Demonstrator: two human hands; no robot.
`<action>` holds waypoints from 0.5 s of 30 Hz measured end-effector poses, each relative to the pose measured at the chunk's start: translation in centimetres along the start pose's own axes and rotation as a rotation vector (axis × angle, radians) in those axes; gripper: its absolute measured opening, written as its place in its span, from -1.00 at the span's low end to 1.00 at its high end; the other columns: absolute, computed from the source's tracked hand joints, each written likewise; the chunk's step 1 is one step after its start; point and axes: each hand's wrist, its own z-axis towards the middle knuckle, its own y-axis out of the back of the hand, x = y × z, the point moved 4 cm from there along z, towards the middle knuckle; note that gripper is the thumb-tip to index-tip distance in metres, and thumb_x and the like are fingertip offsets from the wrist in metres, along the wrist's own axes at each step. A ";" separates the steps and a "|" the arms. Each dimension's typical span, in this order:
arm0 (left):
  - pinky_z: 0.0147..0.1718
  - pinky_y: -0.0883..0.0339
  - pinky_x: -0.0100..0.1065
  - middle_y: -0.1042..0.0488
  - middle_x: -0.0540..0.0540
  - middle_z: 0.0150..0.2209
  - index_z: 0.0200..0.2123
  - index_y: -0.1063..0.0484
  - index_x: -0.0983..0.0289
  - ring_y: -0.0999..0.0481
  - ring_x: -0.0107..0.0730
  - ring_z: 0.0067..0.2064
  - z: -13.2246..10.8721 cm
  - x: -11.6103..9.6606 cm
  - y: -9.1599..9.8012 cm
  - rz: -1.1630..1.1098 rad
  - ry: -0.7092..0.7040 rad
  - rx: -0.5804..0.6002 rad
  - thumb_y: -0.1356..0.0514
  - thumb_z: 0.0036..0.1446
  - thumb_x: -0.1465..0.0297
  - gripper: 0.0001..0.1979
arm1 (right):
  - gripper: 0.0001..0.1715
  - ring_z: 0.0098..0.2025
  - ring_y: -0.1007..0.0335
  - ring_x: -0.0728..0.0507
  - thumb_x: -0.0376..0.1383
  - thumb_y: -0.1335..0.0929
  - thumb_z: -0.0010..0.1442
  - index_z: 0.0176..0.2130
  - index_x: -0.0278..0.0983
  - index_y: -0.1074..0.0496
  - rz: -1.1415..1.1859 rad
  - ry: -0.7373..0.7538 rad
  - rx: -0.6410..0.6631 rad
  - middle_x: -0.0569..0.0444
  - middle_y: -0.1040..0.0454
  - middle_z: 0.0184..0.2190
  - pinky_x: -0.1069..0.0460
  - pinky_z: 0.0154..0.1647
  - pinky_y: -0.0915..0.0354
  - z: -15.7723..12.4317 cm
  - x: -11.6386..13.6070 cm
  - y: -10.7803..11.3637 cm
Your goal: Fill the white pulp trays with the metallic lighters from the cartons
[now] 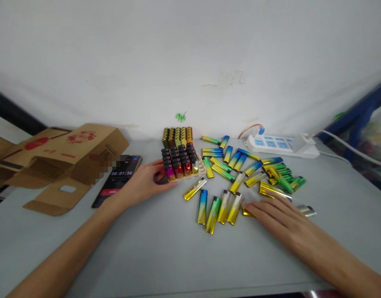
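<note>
Left hand (146, 183) steadies the lighter tray (182, 164), fingers curled loosely against it; right hand (273, 216) lies flat, fingers spread, touching a gold lighter (246, 212); lifting it would need a pinch.

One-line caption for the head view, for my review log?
Left hand rests against a tray of upright lighters while the right hand lies flat over loose lighters scattered on a grey table.

phone (118, 180) left of tray (182, 164), lighters (240, 174) right
</note>
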 end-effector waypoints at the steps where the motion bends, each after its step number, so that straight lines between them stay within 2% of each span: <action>1: -0.42 -0.16 -0.29 -0.36 -0.01 -0.42 -0.48 -0.24 0.19 -0.31 -0.36 -0.44 0.0 0.0 0.0 -0.002 0.002 -0.003 -0.31 0.18 -0.06 -0.49 | -0.13 0.25 -0.53 -0.32 -0.52 -0.20 0.38 0.52 0.02 -0.16 0.021 -0.005 -0.003 0.02 -0.61 0.21 -0.34 0.33 -0.43 0.6 0.0 0.2; 3: -0.42 -0.16 -0.30 -0.36 -0.01 -0.43 -0.49 -0.24 0.18 -0.33 -0.34 -0.44 0.1 0.1 0.0 -0.001 0.010 -0.003 -0.32 0.17 -0.05 -0.50 | -0.23 0.22 -0.55 -0.31 -0.47 -0.22 0.42 0.47 0.02 -0.26 0.081 -0.056 -0.035 -0.01 -0.60 0.20 -0.29 0.30 -0.47 2.1 0.1 0.8; 7: -0.42 -0.15 -0.32 -0.37 -0.02 -0.43 -0.50 -0.27 0.19 -0.35 -0.34 -0.43 0.1 0.2 0.0 -0.005 0.021 -0.005 -0.32 0.15 -0.06 -0.50 | -0.54 0.17 -0.57 -0.27 -0.24 -0.31 0.50 0.31 -0.02 -0.46 0.282 -0.192 -0.137 -0.06 -0.59 0.13 -0.16 0.20 -0.53 5.6 -0.1 2.6; 8: -0.42 -0.15 -0.32 -0.37 -0.02 -0.43 -0.49 -0.28 0.20 -0.36 -0.34 -0.43 0.1 0.2 0.0 -0.006 0.021 -0.008 -0.32 0.15 -0.06 -0.50 | -0.57 0.09 -0.61 -0.26 -0.20 -0.31 0.51 0.29 -0.06 -0.48 0.334 -0.222 -0.146 -0.07 -0.61 0.07 -0.15 0.15 -0.55 6.5 -0.3 3.0; 9: -0.42 -0.15 -0.32 -0.37 -0.02 -0.43 -0.49 -0.30 0.20 -0.36 -0.34 -0.43 0.1 0.2 -0.1 -0.005 0.018 -0.009 -0.31 0.15 -0.07 -0.50 | -0.58 -0.07 -0.65 -0.23 -0.16 -0.32 0.50 0.28 -0.08 -0.50 0.386 -0.254 -0.151 -0.06 -0.65 -0.05 -0.12 0.02 -0.58 7.5 -0.5 3.3; 11: -0.42 -0.15 -0.32 -0.37 -0.01 -0.43 -0.47 -0.34 0.21 -0.36 -0.33 -0.43 0.1 0.2 -0.1 0.003 0.014 -0.010 -0.31 0.15 -0.09 -0.50 | -0.56 -0.40 -0.56 -0.11 -0.09 -0.36 0.48 0.26 -0.10 -0.51 0.514 -0.335 -0.113 0.03 -0.65 -0.23 -0.04 -0.30 -0.54 9.3 -1.1 3.6; 13: -0.42 -0.16 -0.31 -0.37 -0.01 -0.44 -0.45 -0.36 0.22 -0.37 -0.32 -0.43 0.1 0.3 -0.1 0.014 0.011 -0.008 -0.30 0.16 -0.10 -0.49 | -0.51 -0.46 -0.49 -0.08 -0.03 -0.41 0.42 0.25 -0.09 -0.50 0.666 -0.396 -0.094 0.08 -0.64 -0.28 0.01 -0.43 -0.43 11.2 -1.8 3.4; 15: -0.41 -0.18 -0.31 -0.37 0.00 -0.44 -0.46 -0.35 0.22 -0.38 -0.31 -0.43 0.0 0.3 -0.1 0.020 0.012 -0.005 -0.29 0.17 -0.12 -0.48 | -0.49 -0.37 -0.51 -0.10 -0.01 -0.48 0.33 0.18 -0.14 -0.52 0.823 -0.416 -0.119 0.08 -0.63 -0.28 0.01 -0.39 -0.40 13.0 -2.3 2.9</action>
